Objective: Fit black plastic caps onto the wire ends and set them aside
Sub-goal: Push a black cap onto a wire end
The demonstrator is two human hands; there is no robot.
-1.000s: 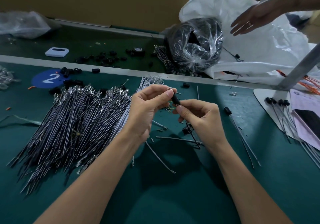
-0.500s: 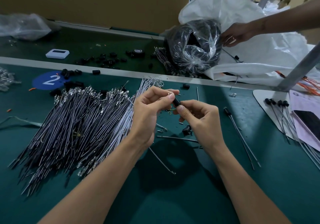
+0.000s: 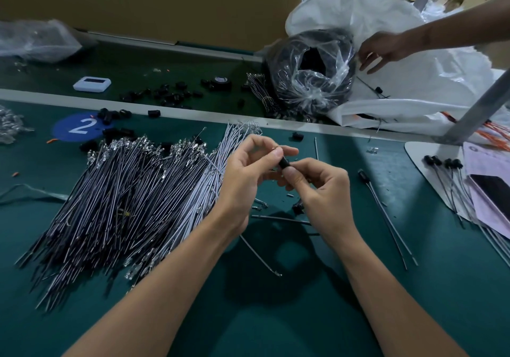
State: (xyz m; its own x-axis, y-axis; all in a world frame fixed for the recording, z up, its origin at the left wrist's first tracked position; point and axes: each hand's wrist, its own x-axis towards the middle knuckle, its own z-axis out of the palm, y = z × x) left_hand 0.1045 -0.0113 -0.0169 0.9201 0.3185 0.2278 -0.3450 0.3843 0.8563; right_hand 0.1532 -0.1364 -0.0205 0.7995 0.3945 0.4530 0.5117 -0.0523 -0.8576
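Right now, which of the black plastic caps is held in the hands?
The small black plastic cap pinched between the left hand and right hand; the other loose caps lie on the green mat.

Green bench (image 3: 276,315), wire pile (image 3: 132,207), loose black caps (image 3: 116,113), capped wires (image 3: 447,180)

The pile of wires (image 3: 124,204) fills the left centre of the frame on the counter (image 3: 276,315). Just right of it, the left hand (image 3: 245,180) and right hand (image 3: 317,191) meet, with a cap (image 3: 283,162) pinched by the right and a held wire (image 3: 259,257) by the left. Capped wires (image 3: 447,180) lie at the right edge. Loose caps (image 3: 168,95) are scattered behind the pile, and a bag (image 3: 311,72) sits at upper centre.
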